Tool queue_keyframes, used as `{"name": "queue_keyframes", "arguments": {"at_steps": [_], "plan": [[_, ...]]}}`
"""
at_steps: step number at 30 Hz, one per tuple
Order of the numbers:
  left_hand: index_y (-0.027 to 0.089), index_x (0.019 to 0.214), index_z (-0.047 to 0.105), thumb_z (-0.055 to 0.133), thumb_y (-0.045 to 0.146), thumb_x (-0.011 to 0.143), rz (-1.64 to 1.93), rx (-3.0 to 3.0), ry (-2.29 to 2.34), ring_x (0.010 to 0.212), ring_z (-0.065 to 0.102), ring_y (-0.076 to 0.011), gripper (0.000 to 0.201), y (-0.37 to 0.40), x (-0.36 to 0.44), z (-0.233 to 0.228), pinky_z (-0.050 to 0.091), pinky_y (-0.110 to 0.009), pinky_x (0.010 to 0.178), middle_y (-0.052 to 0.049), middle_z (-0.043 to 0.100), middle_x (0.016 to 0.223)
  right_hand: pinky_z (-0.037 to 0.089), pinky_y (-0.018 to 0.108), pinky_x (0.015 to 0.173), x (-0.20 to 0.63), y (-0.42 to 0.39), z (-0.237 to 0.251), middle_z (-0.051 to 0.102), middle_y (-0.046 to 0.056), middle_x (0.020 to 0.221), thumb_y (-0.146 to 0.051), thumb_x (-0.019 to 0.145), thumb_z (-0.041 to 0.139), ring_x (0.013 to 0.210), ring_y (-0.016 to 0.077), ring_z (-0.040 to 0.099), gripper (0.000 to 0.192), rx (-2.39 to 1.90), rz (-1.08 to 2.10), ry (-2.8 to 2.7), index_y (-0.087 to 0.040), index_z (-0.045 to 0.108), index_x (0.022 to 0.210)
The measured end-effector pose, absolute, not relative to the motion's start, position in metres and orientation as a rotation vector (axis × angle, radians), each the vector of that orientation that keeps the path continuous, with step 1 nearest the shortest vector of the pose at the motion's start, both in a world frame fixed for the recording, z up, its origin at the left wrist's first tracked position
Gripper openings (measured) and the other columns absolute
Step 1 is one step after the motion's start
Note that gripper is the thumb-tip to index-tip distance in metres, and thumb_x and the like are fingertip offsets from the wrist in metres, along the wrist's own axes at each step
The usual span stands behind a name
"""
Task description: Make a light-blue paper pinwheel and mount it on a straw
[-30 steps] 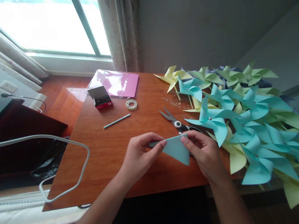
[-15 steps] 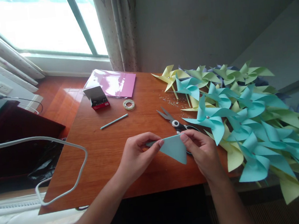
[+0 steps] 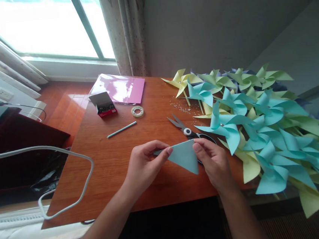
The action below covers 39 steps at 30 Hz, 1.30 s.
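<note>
we pinch a light, floppy folded paper triangle (image 3: pixel 184 155) by its top corners: left hand (image 3: pixel 144 166) at nine o'clock, right hand (image 3: pixel 212 159) at three, fingers closed on it.

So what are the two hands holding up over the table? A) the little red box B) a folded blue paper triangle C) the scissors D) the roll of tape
B: the left hand and the right hand each pinch an end of the folded blue paper triangle, while the scissors, tape roll and red box lie untouched on the table.
</note>
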<state>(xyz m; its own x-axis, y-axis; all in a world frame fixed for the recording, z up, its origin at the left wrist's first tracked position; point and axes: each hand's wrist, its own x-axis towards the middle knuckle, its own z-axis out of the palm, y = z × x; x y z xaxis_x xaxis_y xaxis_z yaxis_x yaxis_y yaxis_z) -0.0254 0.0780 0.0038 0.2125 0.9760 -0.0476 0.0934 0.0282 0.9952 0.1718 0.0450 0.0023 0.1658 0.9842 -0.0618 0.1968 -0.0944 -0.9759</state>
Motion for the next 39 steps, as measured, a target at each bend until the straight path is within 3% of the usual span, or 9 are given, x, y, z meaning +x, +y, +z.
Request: {"name": "queue_keyframes", "arguments": {"at_steps": [7,23,28,32,39], "plan": [[0.015,0.078,0.077,0.076,0.036,0.084,0.979,1.328,1.130,0.063,0.061,-0.0146,0.022,0.077,-0.026,0.002,0.045,-0.021,0.055,-0.004,0.073,0.070,0.044,0.026,0.055,0.176,0.045,0.003,0.066,0.002,0.066,-0.049,0.090,0.067,0.061,0.0166,0.056,0.034,-1.607,0.891,-1.318,-0.019,0.074,0.076],[0.016,0.080,0.077,0.078,0.034,0.083,1.123,1.343,1.263,0.065,0.067,-0.0162,0.018,0.081,-0.031,-0.001,0.052,-0.022,0.059,-0.004,0.075,0.072,0.037,0.026,0.049,0.178,0.042,0.000,0.059,-0.002,0.055,-0.048,0.090,0.067,0.050,0.0142,0.051,0.036,-1.631,0.912,-1.538,-0.020,0.072,0.068],[0.016,0.080,0.076,0.078,0.035,0.082,1.168,1.232,1.270,0.065,0.067,-0.0154,0.020,0.083,-0.032,0.003,0.053,-0.022,0.060,-0.003,0.073,0.072,0.046,0.027,0.056,0.178,0.040,0.000,0.071,0.001,0.061,-0.048,0.092,0.066,0.055,0.0172,0.062,0.034,-1.592,1.051,-1.506,-0.021,0.072,0.072],[0.015,0.077,0.075,0.081,0.035,0.079,1.173,1.142,1.277,0.064,0.065,-0.0143,0.021,0.084,-0.032,0.006,0.052,-0.021,0.059,-0.003,0.071,0.070,0.046,0.027,0.055,0.175,0.039,0.003,0.069,0.000,0.058,-0.048,0.094,0.064,0.051,0.0158,0.060,0.037,-1.580,1.115,-1.478,-0.021,0.068,0.069],[0.019,0.102,0.070,0.081,0.044,0.079,1.146,0.691,1.010,0.068,0.063,-0.0112,0.036,0.083,-0.020,0.001,0.054,-0.020,0.061,0.001,0.067,0.080,0.047,0.024,0.051,0.152,0.033,0.000,0.068,0.000,0.055,-0.047,0.093,0.066,0.049,0.0145,0.061,0.035,-1.514,1.089,-1.244,-0.020,0.068,0.072]]}}
